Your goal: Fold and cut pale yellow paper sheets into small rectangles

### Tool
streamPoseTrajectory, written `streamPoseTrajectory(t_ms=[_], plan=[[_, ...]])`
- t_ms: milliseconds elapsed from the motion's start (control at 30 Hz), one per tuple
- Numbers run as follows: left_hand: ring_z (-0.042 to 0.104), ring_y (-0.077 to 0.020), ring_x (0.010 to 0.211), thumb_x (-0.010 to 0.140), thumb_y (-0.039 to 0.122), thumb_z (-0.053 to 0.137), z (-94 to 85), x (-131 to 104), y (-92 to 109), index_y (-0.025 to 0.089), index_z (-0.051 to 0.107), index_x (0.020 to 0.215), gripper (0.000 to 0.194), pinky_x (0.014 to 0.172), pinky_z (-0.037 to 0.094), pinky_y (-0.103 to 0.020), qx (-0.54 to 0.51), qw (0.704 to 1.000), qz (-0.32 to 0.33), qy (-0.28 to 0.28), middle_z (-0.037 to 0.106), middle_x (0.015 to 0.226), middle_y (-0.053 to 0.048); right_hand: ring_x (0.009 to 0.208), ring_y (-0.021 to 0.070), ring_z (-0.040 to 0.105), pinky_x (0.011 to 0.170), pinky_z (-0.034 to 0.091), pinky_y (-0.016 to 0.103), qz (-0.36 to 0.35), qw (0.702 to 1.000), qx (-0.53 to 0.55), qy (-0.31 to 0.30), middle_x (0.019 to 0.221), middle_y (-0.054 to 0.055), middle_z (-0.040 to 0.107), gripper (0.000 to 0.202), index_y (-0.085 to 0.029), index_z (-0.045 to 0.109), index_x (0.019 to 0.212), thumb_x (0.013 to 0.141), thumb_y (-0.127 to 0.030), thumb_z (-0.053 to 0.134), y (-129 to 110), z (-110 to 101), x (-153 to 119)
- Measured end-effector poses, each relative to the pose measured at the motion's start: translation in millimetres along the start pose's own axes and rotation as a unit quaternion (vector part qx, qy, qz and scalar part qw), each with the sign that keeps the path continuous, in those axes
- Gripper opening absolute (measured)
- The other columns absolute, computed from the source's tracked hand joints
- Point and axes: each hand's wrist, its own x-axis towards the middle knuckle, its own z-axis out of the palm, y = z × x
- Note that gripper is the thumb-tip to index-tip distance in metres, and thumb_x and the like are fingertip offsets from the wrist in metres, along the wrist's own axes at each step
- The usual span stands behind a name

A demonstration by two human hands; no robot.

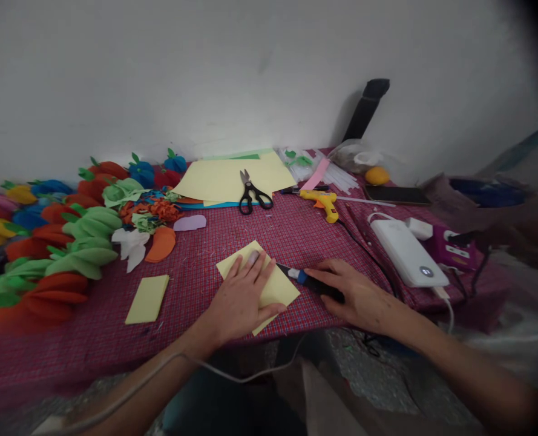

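Note:
My left hand [242, 301] lies flat with its fingers apart on a folded pale yellow sheet of paper [279, 290], close to the table's front edge. In my right hand [357, 293] is a utility knife [316, 281] with a black and blue handle, its blade pointing left. The blade reaches the right edge of the paper, beside my left fingers; its tip is hidden. Left of my left hand lies a small stack of pale yellow paper pieces [147, 300]. Black-handled scissors [252, 194] rest on large yellow sheets [232, 175] behind the hands.
Colourful paper pumpkins [64, 248] crowd the left side, beside orange and white scraps [161, 244]. A yellow glue gun [322, 203] with a black cable lies at the right, near a white power bank [407, 251] and a purple power strip [452, 248]. Glue sticks [341, 177] lie at the back.

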Motion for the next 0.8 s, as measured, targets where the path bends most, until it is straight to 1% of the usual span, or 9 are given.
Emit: streamPoseTrajectory(t_ms=[167,267,333,433,567,800], plan=[[0.011,-0.0238,0.131,0.078,0.064,0.023,-3.5,0,-1,0.016,0.016,0.136,0.076,0.105,0.010,-0.045,-0.007,1.000,0.000,0.010,0.021,0.142,-0.010,0.099,0.0201,0.047,0.088,0.041,0.038,-0.008,1.000,0.002,0.005,0.107,0.009,0.049,0.054,-0.021,0.046,0.122,0.069,-0.009,0.049,1,-1,1],[0.013,-0.0226,0.130,0.084,0.054,0.021,-5.3,4,-6,0.017,0.018,0.135,0.063,0.105,0.010,-0.044,-0.001,0.999,-0.037,0.038,0.022,0.141,-0.008,0.099,0.0204,0.047,0.087,0.041,0.038,-0.012,1.000,0.003,0.002,0.107,0.009,0.049,0.054,-0.021,0.045,0.123,0.070,-0.010,0.049,1,-1,1],[0.015,-0.0220,0.130,0.087,0.049,0.019,-4.2,7,-10,0.016,0.020,0.135,0.059,0.105,0.010,-0.043,0.005,0.997,-0.057,0.050,0.024,0.141,-0.009,0.099,0.0209,0.047,0.087,0.041,0.039,-0.013,1.000,0.004,0.003,0.107,0.010,0.050,0.055,-0.021,0.045,0.123,0.070,-0.010,0.049,1,-2,0],[0.017,-0.0223,0.129,0.085,0.052,0.022,0.8,11,-15,0.014,0.020,0.135,0.063,0.105,0.013,-0.042,0.008,0.997,-0.057,0.045,0.025,0.140,-0.009,0.097,0.0210,0.048,0.086,0.042,0.040,-0.013,1.000,0.010,0.005,0.106,0.009,0.050,0.054,-0.022,0.046,0.122,0.069,-0.009,0.049,1,-3,1],[0.015,-0.0236,0.130,0.083,0.056,0.023,6.8,12,-17,0.012,0.021,0.135,0.068,0.105,0.014,-0.041,0.013,0.998,-0.056,0.034,0.023,0.141,-0.011,0.097,0.0205,0.047,0.086,0.041,0.038,-0.013,1.000,0.012,-0.001,0.105,0.009,0.050,0.054,-0.020,0.046,0.122,0.069,-0.009,0.050,-1,-4,2],[0.016,-0.0238,0.129,0.083,0.057,0.022,6.0,11,-15,0.011,0.021,0.135,0.069,0.105,0.013,-0.042,0.016,0.998,-0.052,0.034,0.023,0.141,-0.012,0.098,0.0201,0.046,0.086,0.041,0.037,-0.031,0.999,0.007,0.006,0.105,0.010,0.049,0.054,-0.019,0.046,0.121,0.068,-0.008,0.050,-1,2,11]])
